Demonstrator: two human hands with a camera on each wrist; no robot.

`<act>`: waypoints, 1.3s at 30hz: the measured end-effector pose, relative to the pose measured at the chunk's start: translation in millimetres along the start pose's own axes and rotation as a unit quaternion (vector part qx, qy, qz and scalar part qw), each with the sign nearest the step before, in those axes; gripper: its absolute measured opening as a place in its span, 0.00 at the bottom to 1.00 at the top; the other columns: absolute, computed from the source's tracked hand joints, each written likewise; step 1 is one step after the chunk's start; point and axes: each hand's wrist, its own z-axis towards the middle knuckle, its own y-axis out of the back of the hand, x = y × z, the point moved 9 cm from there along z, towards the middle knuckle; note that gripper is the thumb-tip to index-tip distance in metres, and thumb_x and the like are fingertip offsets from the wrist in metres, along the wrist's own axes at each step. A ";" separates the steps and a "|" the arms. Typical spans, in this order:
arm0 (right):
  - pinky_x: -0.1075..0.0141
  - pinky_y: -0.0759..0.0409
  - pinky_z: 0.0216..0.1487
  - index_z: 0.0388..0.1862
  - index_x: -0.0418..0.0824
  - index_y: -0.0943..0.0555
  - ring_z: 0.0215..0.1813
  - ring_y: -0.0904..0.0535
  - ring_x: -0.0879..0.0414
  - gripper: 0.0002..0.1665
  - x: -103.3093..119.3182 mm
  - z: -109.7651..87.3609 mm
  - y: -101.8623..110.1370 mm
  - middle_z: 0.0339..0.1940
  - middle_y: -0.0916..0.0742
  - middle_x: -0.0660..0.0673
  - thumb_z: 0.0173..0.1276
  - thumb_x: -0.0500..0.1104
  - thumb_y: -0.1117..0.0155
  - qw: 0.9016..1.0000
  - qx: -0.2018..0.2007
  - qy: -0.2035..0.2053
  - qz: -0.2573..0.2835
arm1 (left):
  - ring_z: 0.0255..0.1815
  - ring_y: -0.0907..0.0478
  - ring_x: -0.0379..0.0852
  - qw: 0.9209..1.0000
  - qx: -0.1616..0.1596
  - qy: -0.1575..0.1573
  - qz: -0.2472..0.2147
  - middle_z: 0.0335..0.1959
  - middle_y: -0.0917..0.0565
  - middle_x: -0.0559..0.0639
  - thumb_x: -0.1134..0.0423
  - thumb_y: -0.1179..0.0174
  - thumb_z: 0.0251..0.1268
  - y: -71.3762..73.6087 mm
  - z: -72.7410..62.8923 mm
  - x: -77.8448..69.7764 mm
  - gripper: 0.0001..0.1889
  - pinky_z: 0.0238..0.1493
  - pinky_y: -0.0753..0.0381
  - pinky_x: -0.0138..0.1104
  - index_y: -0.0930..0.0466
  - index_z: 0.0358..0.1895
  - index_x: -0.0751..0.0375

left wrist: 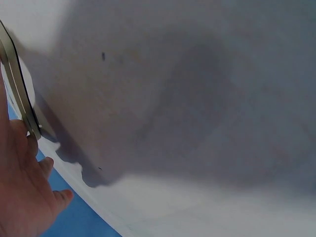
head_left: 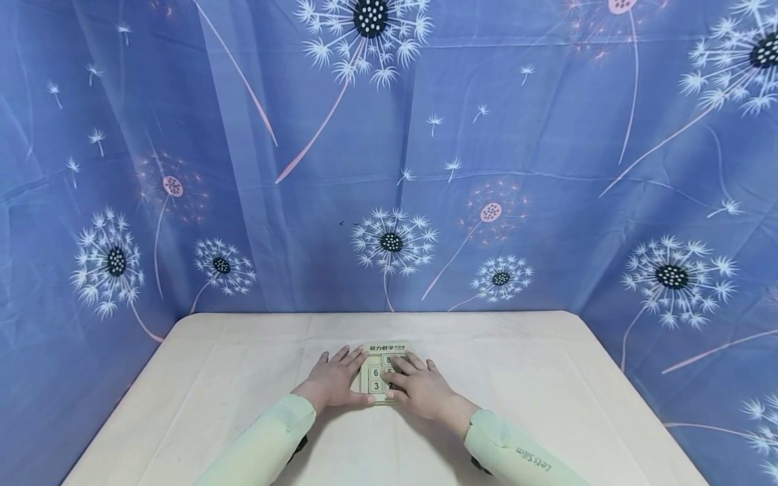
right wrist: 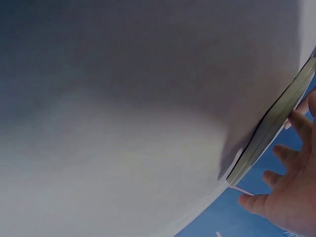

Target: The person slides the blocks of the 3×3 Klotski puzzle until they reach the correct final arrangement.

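Note:
A pale green number sliding puzzle (head_left: 389,347) lies on the table, its top margin printed with dark characters. Number tiles (head_left: 375,372) such as 6, 3 and 8 show in its frame. My left hand (head_left: 334,381) holds the puzzle's left side, thumb at the lower corner and forefinger by the upper one. Over the right part my right hand (head_left: 428,393) spreads extended fingers, the forefinger touching the middle tiles and the thumb at the lower edge. That hand hides several tiles. Both wrist views show the puzzle's thin side edge (left wrist: 19,84) beside the fingers.
A cream-covered table (head_left: 243,344) surrounds the puzzle. Blue curtains (head_left: 316,223) with a dandelion print hang behind it and at both sides. Pale green sleeves (head_left: 261,439) cover both forearms, with a dark strap partly visible beneath each.

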 end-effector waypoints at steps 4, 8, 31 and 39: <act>0.28 0.37 0.75 0.73 0.55 0.24 0.83 0.39 0.37 0.28 0.0 -0.2 -0.1 0.81 0.29 0.43 0.78 0.61 0.47 1.000 -0.001 0.001 -0.003 | 0.85 0.44 0.54 1.000 0.000 0.001 0.002 0.84 0.40 0.46 0.27 0.39 0.60 -0.1 0.5 0.3 0.52 0.82 0.42 0.60 0.42 0.82 0.50; 0.28 0.37 0.76 0.73 0.56 0.24 0.83 0.39 0.37 0.28 -0.3 -0.3 -1.0 0.81 0.29 0.43 0.79 0.61 0.48 1.000 0.000 -0.001 -0.005 | 0.85 0.44 0.54 1.000 0.000 0.000 0.003 0.84 0.40 0.46 0.26 0.39 0.60 -1.0 1.2 0.7 0.52 0.82 0.42 0.60 0.42 0.82 0.50; 0.29 0.37 0.76 0.76 0.50 0.27 0.83 0.39 0.36 0.33 -3.9 1.1 4.3 0.81 0.30 0.40 0.78 0.61 0.47 1.000 -0.006 0.000 0.006 | 0.85 0.44 0.55 1.000 0.000 -0.006 0.004 0.84 0.41 0.46 0.26 0.40 0.60 -6.0 5.7 3.7 0.52 0.82 0.43 0.61 0.44 0.82 0.50; 0.29 0.39 0.77 0.77 0.49 0.29 0.83 0.41 0.34 0.34 -14.8 3.3 3.3 0.82 0.33 0.39 0.78 0.62 0.48 1.000 -0.004 -0.026 0.013 | 0.85 0.44 0.55 1.000 0.002 -0.004 0.008 0.85 0.42 0.46 0.25 0.40 0.60 -6.2 6.0 3.4 0.52 0.82 0.43 0.60 0.44 0.82 0.50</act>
